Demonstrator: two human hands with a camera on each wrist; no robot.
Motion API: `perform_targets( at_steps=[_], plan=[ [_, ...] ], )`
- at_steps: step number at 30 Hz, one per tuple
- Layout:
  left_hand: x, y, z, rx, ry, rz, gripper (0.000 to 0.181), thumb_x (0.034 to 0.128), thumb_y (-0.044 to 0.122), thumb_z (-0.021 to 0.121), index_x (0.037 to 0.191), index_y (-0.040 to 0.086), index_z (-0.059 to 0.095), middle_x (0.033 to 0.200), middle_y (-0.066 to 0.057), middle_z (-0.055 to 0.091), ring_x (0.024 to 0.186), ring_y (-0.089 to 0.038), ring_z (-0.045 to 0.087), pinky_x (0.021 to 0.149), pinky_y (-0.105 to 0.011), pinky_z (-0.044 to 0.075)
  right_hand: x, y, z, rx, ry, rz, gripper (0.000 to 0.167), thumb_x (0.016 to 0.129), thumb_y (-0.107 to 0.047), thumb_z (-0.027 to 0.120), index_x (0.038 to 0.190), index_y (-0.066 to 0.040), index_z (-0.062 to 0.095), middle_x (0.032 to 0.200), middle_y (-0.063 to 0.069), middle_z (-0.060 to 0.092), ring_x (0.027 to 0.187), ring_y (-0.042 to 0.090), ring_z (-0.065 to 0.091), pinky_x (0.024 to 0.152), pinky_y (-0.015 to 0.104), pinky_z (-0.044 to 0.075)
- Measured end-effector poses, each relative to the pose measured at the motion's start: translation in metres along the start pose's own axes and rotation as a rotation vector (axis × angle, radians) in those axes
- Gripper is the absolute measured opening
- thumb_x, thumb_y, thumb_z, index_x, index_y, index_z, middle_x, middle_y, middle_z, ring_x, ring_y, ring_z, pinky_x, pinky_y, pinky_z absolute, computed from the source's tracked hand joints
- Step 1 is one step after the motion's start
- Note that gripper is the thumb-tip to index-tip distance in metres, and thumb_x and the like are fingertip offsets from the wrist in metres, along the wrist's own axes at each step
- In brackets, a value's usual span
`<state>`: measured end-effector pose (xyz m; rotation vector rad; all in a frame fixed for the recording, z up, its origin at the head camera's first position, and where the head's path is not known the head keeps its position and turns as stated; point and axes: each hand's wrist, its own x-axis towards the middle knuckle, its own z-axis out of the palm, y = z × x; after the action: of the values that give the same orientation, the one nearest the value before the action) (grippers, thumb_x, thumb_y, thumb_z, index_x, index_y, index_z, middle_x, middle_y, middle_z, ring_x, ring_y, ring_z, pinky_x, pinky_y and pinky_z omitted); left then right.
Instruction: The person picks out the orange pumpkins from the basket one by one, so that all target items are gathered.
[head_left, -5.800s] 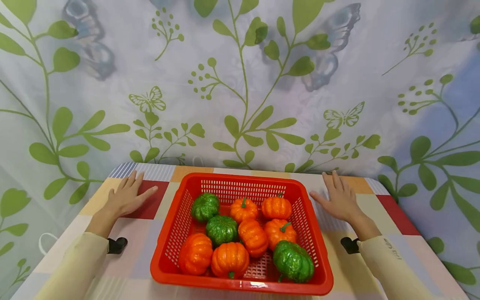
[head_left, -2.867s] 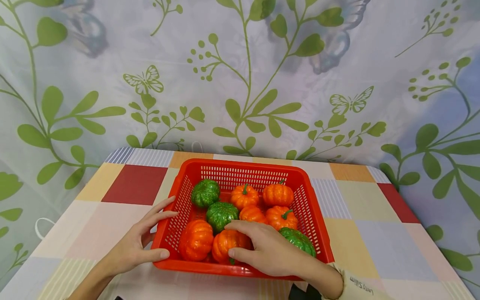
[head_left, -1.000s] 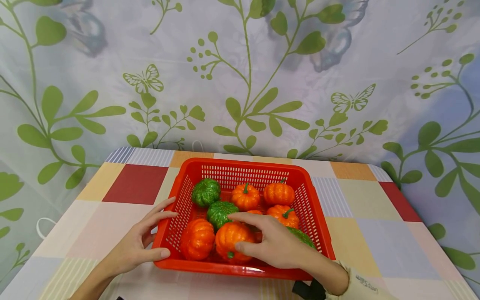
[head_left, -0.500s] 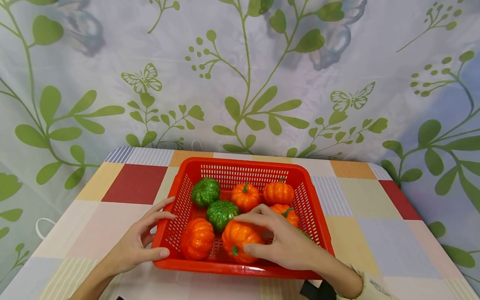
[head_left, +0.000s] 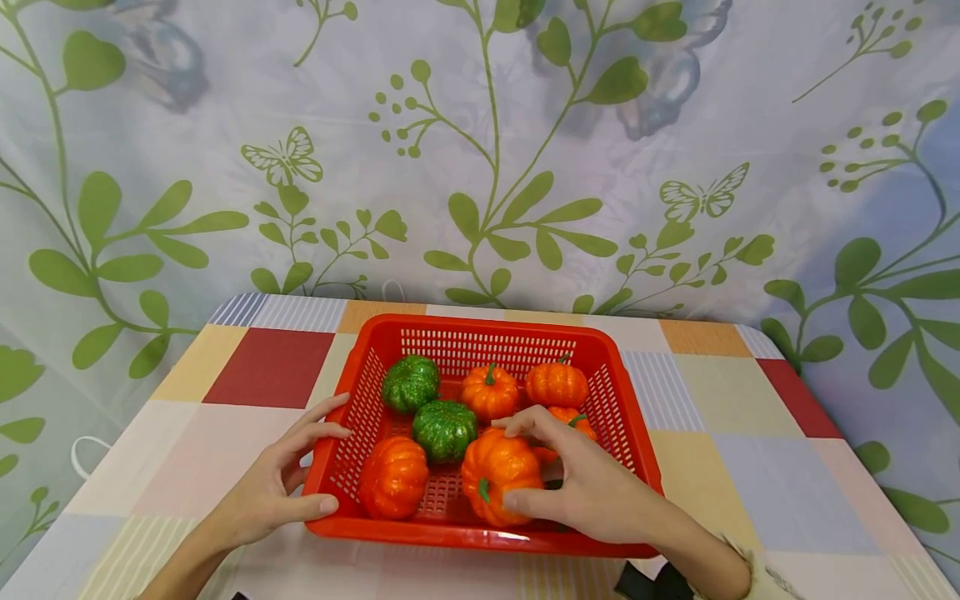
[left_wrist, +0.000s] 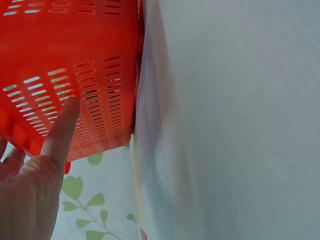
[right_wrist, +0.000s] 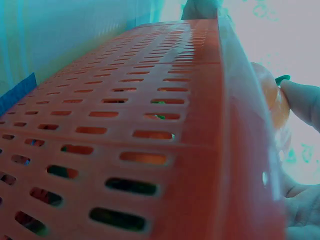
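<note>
Your right hand (head_left: pixel 588 483) pinches an orange pumpkin (head_left: pixel 497 475) inside the basket (head_left: pixel 405 531), lower centre; lift unclear. Your left hand (head_left: pixel 255 496), fingers loosely spread, touches the left rim. Risk: glossy skin may slip from a shallow pinch, or bump the green pumpkin (head_left: pixel 445 431).

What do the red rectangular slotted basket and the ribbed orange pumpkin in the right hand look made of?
Red slotted basket: probably glossy moulded plastic, given shiny rim and regular slots. Ribbed orange pumpkin: glossy with highlights, maybe plastic or coated foam.
</note>
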<state>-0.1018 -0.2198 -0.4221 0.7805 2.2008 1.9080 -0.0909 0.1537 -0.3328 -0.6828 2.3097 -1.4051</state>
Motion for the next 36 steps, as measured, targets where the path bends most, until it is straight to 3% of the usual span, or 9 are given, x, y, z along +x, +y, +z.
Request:
perform_targets(
  at_steps=[9, 14, 17, 21, 28, 36],
  plan=[
    [-0.001, -0.001, -0.001, 0.006, -0.002, -0.001, 0.058, 0.0797, -0.001, 0.071, 0.134, -0.001, 0.049, 0.159, -0.008, 0.02, 0.135, -0.01, 0.033, 0.081, -0.04, 0.058, -0.006, 0.0, -0.002, 0.005, 0.042, -0.065, 0.06, 0.087, -0.029, 0.077, 0.139, -0.033, 0.048, 0.135, -0.006, 0.049, 0.118, 0.023, 0.05, 0.089, 0.035, 0.054],
    [-0.001, -0.002, -0.001, 0.021, 0.002, -0.006, 0.058, 0.0798, 0.0, 0.072, 0.134, 0.0, 0.05, 0.159, -0.009, 0.02, 0.135, -0.009, 0.033, 0.081, -0.039, 0.058, -0.009, 0.001, -0.004, 0.058, 0.068, -0.099, 0.053, 0.084, -0.024, 0.081, 0.131, -0.027, 0.056, 0.124, 0.005, 0.048, 0.111, 0.025, 0.053, 0.083, 0.038, 0.057],
    [-0.001, -0.002, -0.001, 0.025, 0.002, -0.006, 0.058, 0.0798, 0.0, 0.071, 0.134, 0.0, 0.05, 0.159, -0.009, 0.02, 0.135, -0.009, 0.033, 0.081, -0.039, 0.058, -0.012, 0.003, -0.005, 0.035, 0.103, -0.104, 0.051, 0.082, -0.024, 0.082, 0.125, -0.026, 0.056, 0.122, 0.004, 0.048, 0.111, 0.023, 0.052, 0.085, 0.038, 0.055],
    [-0.001, 0.0, -0.001, 0.024, 0.004, -0.008, 0.058, 0.0799, 0.0, 0.071, 0.134, 0.001, 0.05, 0.159, -0.008, 0.02, 0.135, -0.009, 0.033, 0.081, -0.038, 0.058, -0.015, 0.005, -0.006, 0.018, 0.135, -0.082, 0.053, 0.08, -0.025, 0.084, 0.123, -0.024, 0.052, 0.127, 0.0, 0.05, 0.115, 0.023, 0.05, 0.092, 0.036, 0.051],
    [-0.002, 0.003, 0.001, 0.024, 0.004, 0.0, 0.058, 0.0807, 0.001, 0.071, 0.135, 0.001, 0.05, 0.159, -0.006, 0.022, 0.134, -0.009, 0.034, 0.079, -0.037, 0.059, -0.023, 0.006, -0.008, 0.131, 0.129, -0.075, 0.049, 0.082, -0.016, 0.081, 0.119, -0.017, 0.05, 0.137, 0.004, 0.05, 0.12, 0.032, 0.052, 0.089, 0.036, 0.055],
    [-0.001, -0.001, -0.001, 0.024, 0.0, 0.007, 0.058, 0.0803, -0.002, 0.071, 0.135, 0.0, 0.05, 0.159, -0.008, 0.02, 0.134, -0.01, 0.035, 0.082, -0.038, 0.058, -0.038, 0.011, -0.017, 0.004, 0.188, -0.128, 0.061, 0.082, -0.017, 0.082, 0.134, -0.025, 0.052, 0.133, -0.002, 0.052, 0.117, 0.019, 0.052, 0.09, 0.032, 0.054]
  ],
)
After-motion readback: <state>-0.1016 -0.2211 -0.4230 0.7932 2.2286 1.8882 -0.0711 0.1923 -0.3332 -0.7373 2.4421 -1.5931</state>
